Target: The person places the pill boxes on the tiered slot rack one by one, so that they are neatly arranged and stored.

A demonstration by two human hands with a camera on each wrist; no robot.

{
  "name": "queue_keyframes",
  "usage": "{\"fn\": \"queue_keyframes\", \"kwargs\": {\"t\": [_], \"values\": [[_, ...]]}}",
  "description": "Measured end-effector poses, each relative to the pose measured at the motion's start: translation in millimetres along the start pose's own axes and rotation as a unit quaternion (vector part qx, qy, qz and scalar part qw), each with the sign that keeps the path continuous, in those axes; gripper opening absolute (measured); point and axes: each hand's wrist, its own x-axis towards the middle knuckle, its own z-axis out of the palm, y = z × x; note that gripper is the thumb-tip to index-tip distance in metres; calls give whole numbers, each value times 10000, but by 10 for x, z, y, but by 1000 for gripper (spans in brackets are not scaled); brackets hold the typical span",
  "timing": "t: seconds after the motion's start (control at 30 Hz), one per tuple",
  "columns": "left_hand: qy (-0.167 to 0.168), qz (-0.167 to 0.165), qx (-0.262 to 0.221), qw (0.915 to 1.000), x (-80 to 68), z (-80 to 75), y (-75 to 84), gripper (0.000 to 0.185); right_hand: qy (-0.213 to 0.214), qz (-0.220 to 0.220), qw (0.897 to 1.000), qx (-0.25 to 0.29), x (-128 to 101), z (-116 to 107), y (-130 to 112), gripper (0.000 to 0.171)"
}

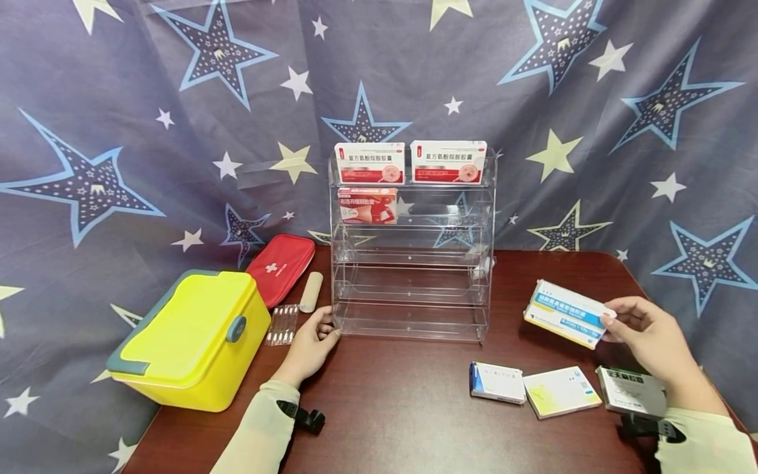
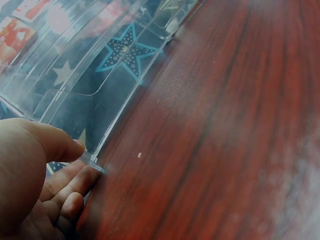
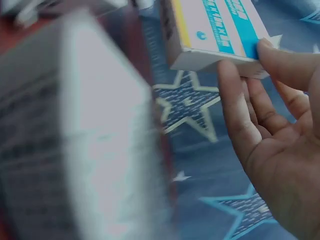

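Note:
A clear tiered display rack (image 1: 408, 322) stands on the table, holding two red-and-white medicine boxes on top and a red medicine box (image 1: 367, 206) one tier lower. My left hand (image 1: 309, 343) pinches the rack's lower left front corner, thumb and fingers on either side of the clear edge (image 2: 93, 159) in the left wrist view. Over the table's right side, my right hand (image 1: 654, 339) holds a blue, white and yellow medicine box (image 1: 568, 315) by its right end. The right wrist view shows thumb and fingertips pinching this medicine box (image 3: 215, 30) at one end.
Below the held box lie a blue-and-white box (image 1: 497, 383), a white-and-yellow box (image 1: 562, 393) and a dark green-and-white box (image 1: 630, 393). At left are a yellow lidded case (image 1: 189, 336), a red first-aid pouch (image 1: 281, 266), a beige roll (image 1: 311, 291) and blister packs (image 1: 283, 324).

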Motion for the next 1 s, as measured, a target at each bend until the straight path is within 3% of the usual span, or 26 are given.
{"fn": "queue_keyframes", "kwargs": {"t": [0.1,0.2,0.33,0.4,0.53,0.67,0.83,1.0], "values": [[24,35,-20,10000,3,-9,3,47,224,-307,9936,1064,89,-7,-263,22],[8,91,-37,10000,14,-14,9,48,390,-764,9792,1837,235,17,-654,22],[-34,94,-8,9999,28,-8,3,47,462,-1195,9624,2395,522,144,-1210,25],[-26,63,-4,10000,28,-2,-6,47,424,-1244,9598,2479,704,255,-1447,26],[-35,42,-25,10000,19,6,-9,47,330,-1347,9660,2181,1106,553,-1794,25],[-42,51,-4,10000,11,0,-22,47,333,-1450,9775,1499,1484,931,-1999,22],[-27,84,-19,10000,13,-5,-18,47,486,-1123,9923,166,1825,1345,-2084,19],[-24,139,-24,9999,21,2,-34,48,707,-933,9903,-743,1965,1599,-2038,18]]}}
